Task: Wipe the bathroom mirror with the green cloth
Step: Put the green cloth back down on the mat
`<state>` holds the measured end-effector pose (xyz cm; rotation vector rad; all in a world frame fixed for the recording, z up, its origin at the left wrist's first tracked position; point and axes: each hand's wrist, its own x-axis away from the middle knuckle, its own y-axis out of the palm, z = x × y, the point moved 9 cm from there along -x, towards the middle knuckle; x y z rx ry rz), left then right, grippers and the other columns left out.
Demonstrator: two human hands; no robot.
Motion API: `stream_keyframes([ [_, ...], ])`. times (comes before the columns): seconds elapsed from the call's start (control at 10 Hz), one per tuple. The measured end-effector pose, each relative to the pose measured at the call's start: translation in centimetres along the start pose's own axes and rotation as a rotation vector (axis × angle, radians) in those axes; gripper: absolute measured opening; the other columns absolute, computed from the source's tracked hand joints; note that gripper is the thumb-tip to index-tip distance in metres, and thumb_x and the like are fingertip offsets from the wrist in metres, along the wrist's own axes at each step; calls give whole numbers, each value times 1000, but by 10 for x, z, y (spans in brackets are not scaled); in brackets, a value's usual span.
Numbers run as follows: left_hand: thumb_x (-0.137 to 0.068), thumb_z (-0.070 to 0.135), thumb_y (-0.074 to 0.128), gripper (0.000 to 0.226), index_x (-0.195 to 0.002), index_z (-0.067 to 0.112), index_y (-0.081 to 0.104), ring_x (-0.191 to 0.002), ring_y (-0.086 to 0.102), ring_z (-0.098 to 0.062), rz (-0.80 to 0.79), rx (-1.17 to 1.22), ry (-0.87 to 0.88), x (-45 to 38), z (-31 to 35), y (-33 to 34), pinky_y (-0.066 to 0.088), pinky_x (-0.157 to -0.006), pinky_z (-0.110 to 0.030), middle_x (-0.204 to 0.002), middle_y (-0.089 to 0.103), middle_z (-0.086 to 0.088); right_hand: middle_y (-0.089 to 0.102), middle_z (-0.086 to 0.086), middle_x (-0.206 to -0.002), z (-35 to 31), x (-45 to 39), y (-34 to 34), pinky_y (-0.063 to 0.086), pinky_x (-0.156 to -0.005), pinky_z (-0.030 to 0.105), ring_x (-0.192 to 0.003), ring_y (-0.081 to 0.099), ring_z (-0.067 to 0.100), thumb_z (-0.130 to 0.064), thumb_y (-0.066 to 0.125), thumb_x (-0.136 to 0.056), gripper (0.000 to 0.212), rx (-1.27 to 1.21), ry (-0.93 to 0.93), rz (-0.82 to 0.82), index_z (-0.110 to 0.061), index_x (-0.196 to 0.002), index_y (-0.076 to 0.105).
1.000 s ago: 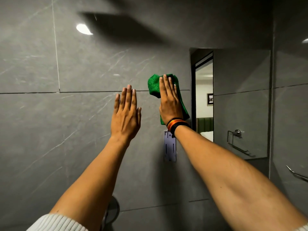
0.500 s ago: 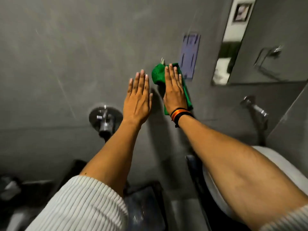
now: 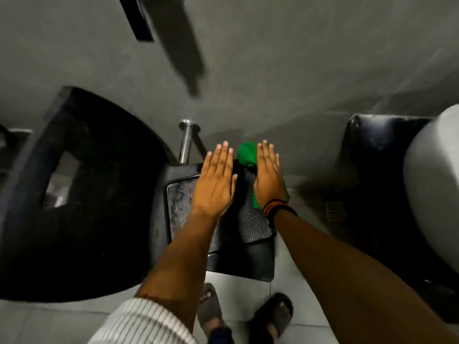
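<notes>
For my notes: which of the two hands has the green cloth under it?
The right hand, the one with wrist bands; the cloth shows beneath it.

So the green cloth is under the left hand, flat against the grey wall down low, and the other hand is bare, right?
Not quite. The head view shows the green cloth under the right hand, the one with the wristbands; the left hand is bare. The rest stands.
</notes>
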<state>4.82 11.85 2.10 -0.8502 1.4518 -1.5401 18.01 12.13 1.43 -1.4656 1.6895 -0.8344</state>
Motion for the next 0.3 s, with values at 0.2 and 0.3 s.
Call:
stream_keyframes([
  [0.2, -108, 36, 16, 68, -165, 0, 13, -163, 3, -30, -121, -32, -12, 26, -6, 72, 4, -132, -45, -175, 6, -18, 13, 13, -165, 32, 32, 85, 8, -125, 45, -153, 9, 29, 0, 45, -94, 68, 76, 49, -141, -4, -156, 16],
  [0.3, -109, 37, 15, 67, -165, 1, 9, -162, 0, -30, -104, -26, -41, 24, -7, 72, 0, -132, -44, -174, 3, -17, 8, 12, -166, 31, 34, 94, 6, -125, 48, -154, 4, 27, -28, 49, -98, 73, 86, 64, -164, -7, -157, 13],
])
